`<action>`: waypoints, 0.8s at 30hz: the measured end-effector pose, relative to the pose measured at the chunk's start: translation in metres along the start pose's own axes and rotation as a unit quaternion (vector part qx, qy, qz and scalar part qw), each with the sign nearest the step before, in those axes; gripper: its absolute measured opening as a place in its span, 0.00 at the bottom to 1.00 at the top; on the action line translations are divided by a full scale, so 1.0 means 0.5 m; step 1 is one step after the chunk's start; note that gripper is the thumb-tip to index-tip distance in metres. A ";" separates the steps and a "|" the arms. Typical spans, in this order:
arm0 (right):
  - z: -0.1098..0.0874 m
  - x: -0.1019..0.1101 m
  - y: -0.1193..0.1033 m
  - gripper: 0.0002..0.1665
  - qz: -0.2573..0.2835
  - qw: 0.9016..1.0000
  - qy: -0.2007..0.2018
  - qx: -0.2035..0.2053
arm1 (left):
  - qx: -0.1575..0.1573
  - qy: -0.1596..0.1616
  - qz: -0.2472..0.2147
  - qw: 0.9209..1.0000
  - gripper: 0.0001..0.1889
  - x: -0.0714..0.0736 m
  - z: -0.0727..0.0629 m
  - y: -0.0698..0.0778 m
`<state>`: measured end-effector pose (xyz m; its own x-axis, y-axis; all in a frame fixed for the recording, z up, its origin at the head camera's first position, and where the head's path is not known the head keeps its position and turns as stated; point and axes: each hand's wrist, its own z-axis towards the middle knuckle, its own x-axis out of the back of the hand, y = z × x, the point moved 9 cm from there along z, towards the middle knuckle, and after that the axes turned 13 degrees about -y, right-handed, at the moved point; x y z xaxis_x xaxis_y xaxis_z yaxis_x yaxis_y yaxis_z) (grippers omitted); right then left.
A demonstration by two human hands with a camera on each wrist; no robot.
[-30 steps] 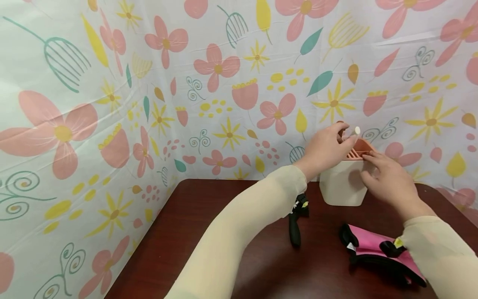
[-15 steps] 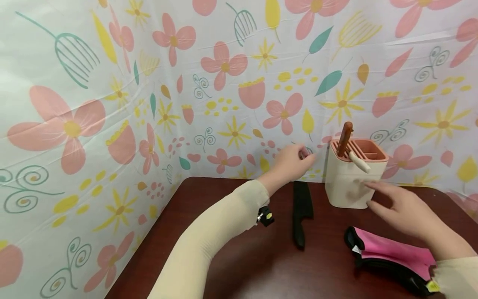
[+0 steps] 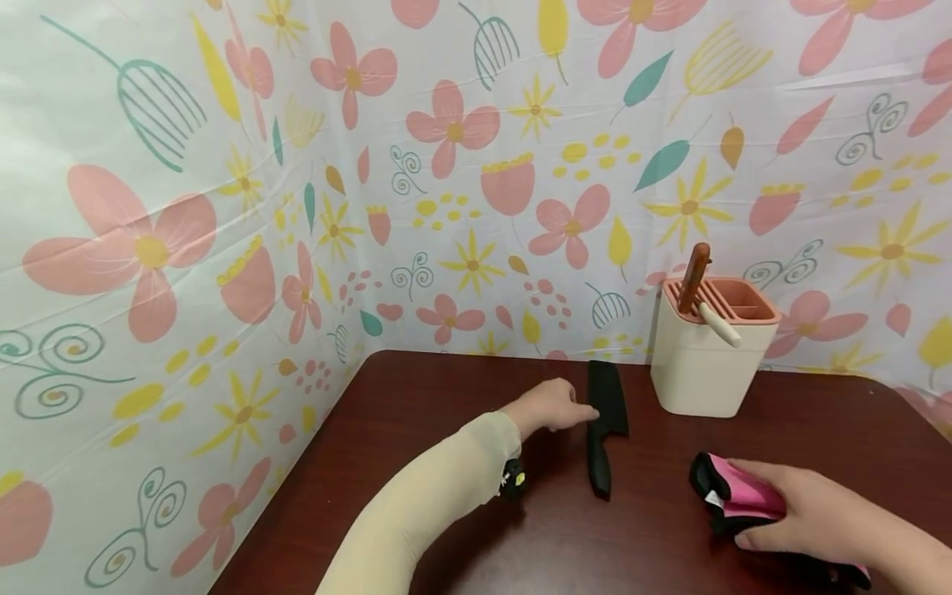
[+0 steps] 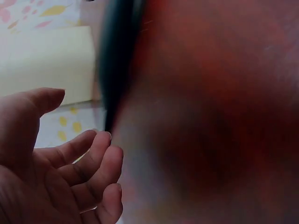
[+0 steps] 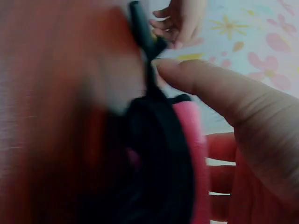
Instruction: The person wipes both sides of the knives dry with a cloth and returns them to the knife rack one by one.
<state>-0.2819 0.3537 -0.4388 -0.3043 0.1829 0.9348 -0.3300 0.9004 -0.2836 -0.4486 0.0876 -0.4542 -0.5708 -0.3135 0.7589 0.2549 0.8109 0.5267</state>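
Observation:
A black cleaver (image 3: 608,405) lies on the table with its handle towards me. My left hand (image 3: 549,406) is low on its left side, thumb pointing at the blade; whether they touch I cannot tell. In the left wrist view the fingers (image 4: 111,163) bend loosely around nothing. My right hand (image 3: 811,512) spans a folded pink-and-black soft item (image 3: 744,492) with a small white tag, index finger along its top, thumb at the near side. The right wrist view shows the thumb (image 5: 201,84) stretched out and other fingers behind the pink side; part of the item is hidden.
A cream knife block (image 3: 702,372) with a terracotta top stands at the back right, holding a brown-handled piece (image 3: 695,277) and a white-handled one (image 3: 720,324). Flower-patterned cloth (image 3: 476,165) rises behind and left of the dark red table (image 3: 446,372).
Both hands have left the knife block. My left hand has moved left and down beside the cleaver. My right hand has come down onto the pink-and-black item. The white handle now leans forward.

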 end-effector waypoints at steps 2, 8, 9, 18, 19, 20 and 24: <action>0.003 -0.018 0.007 0.53 0.019 0.999 -0.026 -0.013 | 0.016 -0.008 0.003 1.000 0.26 -0.020 0.000 -0.003; 0.001 -0.028 0.005 0.53 0.007 1.000 -0.012 -0.016 | 0.036 -0.021 0.021 0.999 0.27 -0.058 0.010 0.004; 0.000 -0.028 0.003 0.53 0.001 1.000 -0.005 -0.013 | 0.038 -0.021 0.023 0.999 0.27 -0.063 0.012 0.004; -0.002 -0.023 0.000 0.48 -0.010 1.000 0.018 -0.009 | 0.047 -0.017 0.026 0.998 0.26 -0.084 0.006 0.010; -0.002 -0.023 0.000 0.48 -0.010 1.000 0.015 -0.009 | 0.049 -0.016 0.026 0.998 0.26 -0.084 0.006 0.010; -0.002 -0.024 0.000 0.48 -0.009 1.000 0.012 -0.009 | 0.050 -0.015 0.026 0.998 0.26 -0.085 0.006 0.010; 0.000 -0.023 0.001 0.50 -0.006 1.000 0.008 -0.008 | 0.051 -0.013 0.028 0.998 0.26 -0.087 0.006 0.007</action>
<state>-0.2785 0.3519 -0.4497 -0.2866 0.1774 0.9415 -0.3195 0.9088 -0.2685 -0.4252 0.1057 -0.4863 -0.5791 -0.2544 0.7745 0.2064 0.8734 0.4412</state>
